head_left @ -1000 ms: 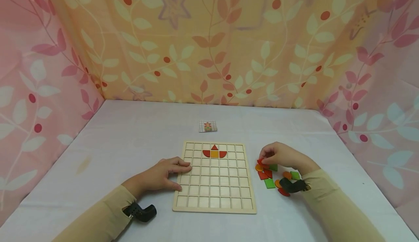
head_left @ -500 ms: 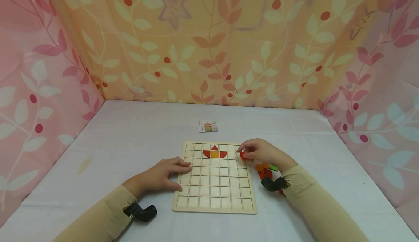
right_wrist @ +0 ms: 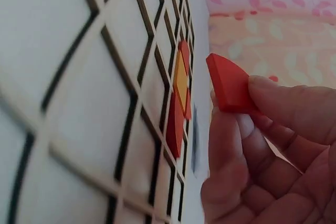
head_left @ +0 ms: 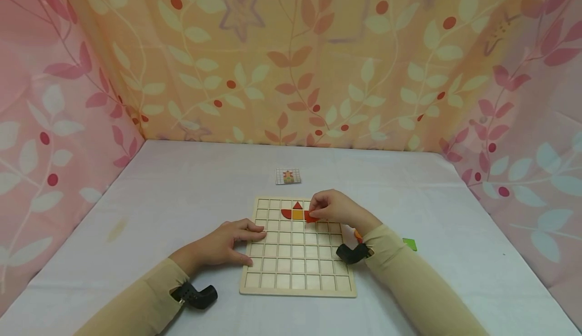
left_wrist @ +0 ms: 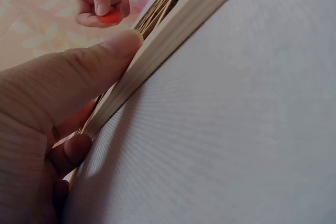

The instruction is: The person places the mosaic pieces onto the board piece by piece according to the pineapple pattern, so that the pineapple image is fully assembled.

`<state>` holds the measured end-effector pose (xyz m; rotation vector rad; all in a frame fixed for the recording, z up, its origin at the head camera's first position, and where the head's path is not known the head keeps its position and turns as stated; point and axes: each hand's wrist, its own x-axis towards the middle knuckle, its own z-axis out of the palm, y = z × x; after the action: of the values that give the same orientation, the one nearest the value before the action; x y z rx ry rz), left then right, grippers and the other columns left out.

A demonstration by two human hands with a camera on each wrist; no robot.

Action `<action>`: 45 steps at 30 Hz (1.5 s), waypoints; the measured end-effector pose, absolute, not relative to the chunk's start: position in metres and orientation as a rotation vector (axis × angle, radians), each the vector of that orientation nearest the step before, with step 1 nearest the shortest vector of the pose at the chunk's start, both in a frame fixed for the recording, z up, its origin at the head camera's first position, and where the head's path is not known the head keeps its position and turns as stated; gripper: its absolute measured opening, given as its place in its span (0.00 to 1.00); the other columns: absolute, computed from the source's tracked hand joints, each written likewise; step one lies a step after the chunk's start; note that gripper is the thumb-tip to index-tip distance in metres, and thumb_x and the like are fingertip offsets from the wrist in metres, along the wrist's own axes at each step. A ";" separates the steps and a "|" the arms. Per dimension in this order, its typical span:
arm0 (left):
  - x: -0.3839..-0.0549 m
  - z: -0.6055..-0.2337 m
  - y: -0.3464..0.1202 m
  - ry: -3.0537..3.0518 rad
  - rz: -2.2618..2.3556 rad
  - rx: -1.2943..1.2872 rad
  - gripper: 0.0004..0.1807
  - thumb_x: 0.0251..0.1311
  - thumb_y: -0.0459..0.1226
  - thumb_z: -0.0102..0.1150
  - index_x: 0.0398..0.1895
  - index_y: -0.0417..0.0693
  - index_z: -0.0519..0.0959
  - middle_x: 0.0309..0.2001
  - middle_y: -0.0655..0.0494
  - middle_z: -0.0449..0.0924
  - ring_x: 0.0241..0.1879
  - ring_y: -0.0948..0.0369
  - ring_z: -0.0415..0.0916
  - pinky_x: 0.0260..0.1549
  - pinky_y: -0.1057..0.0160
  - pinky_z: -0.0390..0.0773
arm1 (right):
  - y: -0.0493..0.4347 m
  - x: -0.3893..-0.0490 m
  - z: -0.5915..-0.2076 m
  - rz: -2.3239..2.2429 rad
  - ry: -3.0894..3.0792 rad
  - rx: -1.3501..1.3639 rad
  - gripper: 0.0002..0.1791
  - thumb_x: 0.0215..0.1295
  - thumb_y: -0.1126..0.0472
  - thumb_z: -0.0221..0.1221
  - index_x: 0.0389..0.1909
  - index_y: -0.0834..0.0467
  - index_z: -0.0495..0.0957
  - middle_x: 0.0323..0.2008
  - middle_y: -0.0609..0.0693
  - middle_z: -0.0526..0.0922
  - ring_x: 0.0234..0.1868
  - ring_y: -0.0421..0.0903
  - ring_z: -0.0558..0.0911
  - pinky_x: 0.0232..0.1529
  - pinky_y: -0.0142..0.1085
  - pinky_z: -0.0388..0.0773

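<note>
A pale wooden grid board lies on the white cloth. My left hand rests along its left edge, with the thumb against the rim in the left wrist view. Between thumb and fingers my right hand pinches a red quarter-circle tile, held above the board's upper rows. Set in the grid are a yellow-orange square, a red triangle above it and a red quarter-circle to its left. A second red quarter-circle to its right is partly covered by the held tile in the head view.
Beyond the board lies a small card printed with a gridded figure. Right of the board, an orange tile and a green tile show around the right sleeve, which hides other loose tiles. Patterned cloth walls enclose the table.
My right hand has lifted a red tile from the loose pile and carried it left over the board, to the red and yellow-orange tiles. The left hand has stayed put.
</note>
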<state>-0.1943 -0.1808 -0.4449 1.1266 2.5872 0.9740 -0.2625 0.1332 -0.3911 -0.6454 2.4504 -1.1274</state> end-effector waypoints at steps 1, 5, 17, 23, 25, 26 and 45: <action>-0.194 -0.445 -0.181 2.585 0.975 1.128 0.38 0.43 0.57 0.64 0.60 0.56 0.71 0.59 0.63 0.66 0.62 0.60 0.58 0.50 0.52 0.58 | 0.130 -0.262 -0.392 -1.137 2.443 -0.656 0.03 0.56 0.61 0.62 0.26 0.55 0.79 0.26 0.46 0.80 0.30 0.43 0.72 0.35 0.37 0.68; -0.194 -0.444 -0.181 2.583 0.965 1.120 0.37 0.43 0.57 0.64 0.60 0.56 0.71 0.59 0.63 0.66 0.62 0.60 0.59 0.50 0.52 0.57 | 0.115 -0.261 -0.396 -1.156 2.449 -0.667 0.02 0.56 0.62 0.62 0.26 0.55 0.79 0.26 0.45 0.80 0.30 0.43 0.72 0.36 0.35 0.68; -0.194 -0.444 -0.181 2.587 0.976 1.133 0.37 0.44 0.56 0.65 0.60 0.55 0.71 0.59 0.62 0.66 0.61 0.60 0.59 0.49 0.51 0.57 | 0.083 -0.262 -0.402 -1.014 2.529 -0.683 0.05 0.53 0.63 0.65 0.23 0.53 0.79 0.23 0.42 0.77 0.29 0.41 0.71 0.33 0.34 0.68; -0.193 -0.443 -0.181 2.591 0.979 1.143 0.37 0.43 0.56 0.65 0.60 0.54 0.72 0.59 0.63 0.66 0.61 0.60 0.60 0.48 0.51 0.56 | 0.077 -0.260 -0.400 -0.976 2.533 -0.696 0.05 0.52 0.63 0.65 0.21 0.55 0.79 0.20 0.42 0.78 0.26 0.40 0.72 0.30 0.33 0.68; -0.194 -0.443 -0.181 2.592 0.978 1.147 0.37 0.43 0.56 0.65 0.60 0.54 0.72 0.59 0.62 0.66 0.61 0.59 0.60 0.48 0.51 0.57 | 0.076 -0.259 -0.400 -0.966 2.532 -0.694 0.06 0.52 0.63 0.65 0.20 0.54 0.79 0.20 0.42 0.78 0.24 0.40 0.72 0.28 0.32 0.68; -0.194 -0.443 -0.181 2.592 0.977 1.146 0.37 0.43 0.56 0.65 0.60 0.54 0.72 0.59 0.62 0.66 0.61 0.59 0.60 0.48 0.51 0.57 | 0.076 -0.259 -0.400 -0.954 2.537 -0.695 0.06 0.52 0.63 0.65 0.20 0.53 0.79 0.20 0.42 0.78 0.24 0.39 0.72 0.27 0.32 0.68; -0.196 -0.446 -0.181 2.590 0.989 1.171 0.37 0.43 0.57 0.64 0.59 0.55 0.72 0.58 0.62 0.67 0.61 0.59 0.61 0.49 0.51 0.59 | 0.071 -0.257 -0.398 -0.915 2.553 -0.676 0.06 0.51 0.63 0.66 0.18 0.53 0.80 0.18 0.41 0.78 0.22 0.39 0.70 0.24 0.31 0.65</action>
<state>-0.1957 -0.1805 -0.4460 1.1713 2.5903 0.9886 -0.2570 0.0708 -0.3983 -0.6764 2.5528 -0.9150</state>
